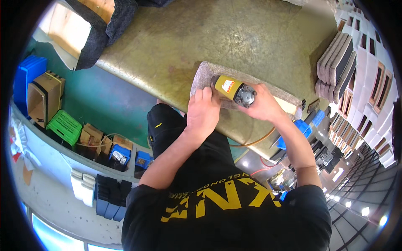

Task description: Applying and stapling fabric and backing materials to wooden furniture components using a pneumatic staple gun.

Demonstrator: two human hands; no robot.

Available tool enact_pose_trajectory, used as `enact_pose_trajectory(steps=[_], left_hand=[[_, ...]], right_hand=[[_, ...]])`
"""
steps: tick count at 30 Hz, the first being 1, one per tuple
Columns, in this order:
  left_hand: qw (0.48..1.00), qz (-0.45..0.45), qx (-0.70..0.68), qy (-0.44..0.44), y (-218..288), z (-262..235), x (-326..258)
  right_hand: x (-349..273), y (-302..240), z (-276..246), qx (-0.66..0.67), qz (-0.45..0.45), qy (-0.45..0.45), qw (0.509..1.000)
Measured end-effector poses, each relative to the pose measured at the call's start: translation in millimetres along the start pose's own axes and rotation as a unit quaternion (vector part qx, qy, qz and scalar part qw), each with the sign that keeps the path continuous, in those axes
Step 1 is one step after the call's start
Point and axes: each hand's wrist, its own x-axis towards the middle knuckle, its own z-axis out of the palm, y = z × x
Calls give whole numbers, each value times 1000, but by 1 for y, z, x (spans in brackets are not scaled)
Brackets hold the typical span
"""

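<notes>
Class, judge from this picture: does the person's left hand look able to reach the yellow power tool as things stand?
Probably yes. The left hand lies flat on the grey pad right beside the yellow power tool, with nothing between them; the right hand already grips the tool.

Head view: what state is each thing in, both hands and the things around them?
Left hand: pressed flat on the grey felt-covered panel.
Right hand: grip closed around the yellow power tool.
Yellow power tool: held against the panel.
Grey felt-covered panel: lying flat on the olive worktable.
Green plastic crate: on the floor.
</notes>
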Motion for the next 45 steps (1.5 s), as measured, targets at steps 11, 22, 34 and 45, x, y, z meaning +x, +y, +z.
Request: enact_pose_trajectory(steps=[11,22,34,45], left_hand=[[989,64,-66,118,-40,9,-37],[975,106,-104,163,-59,3,-45],[973,114,-103,173,-63,-9,-43],[979,94,-90,159,-67,-3,-43]], right_hand=[[-8,9,12,11,-51,4,999],[-21,6,24,-25,-17,-7,1000],[-38,7,47,-3,-11,-46,999],[-35,-7,53,-20,-15,-37,999]])
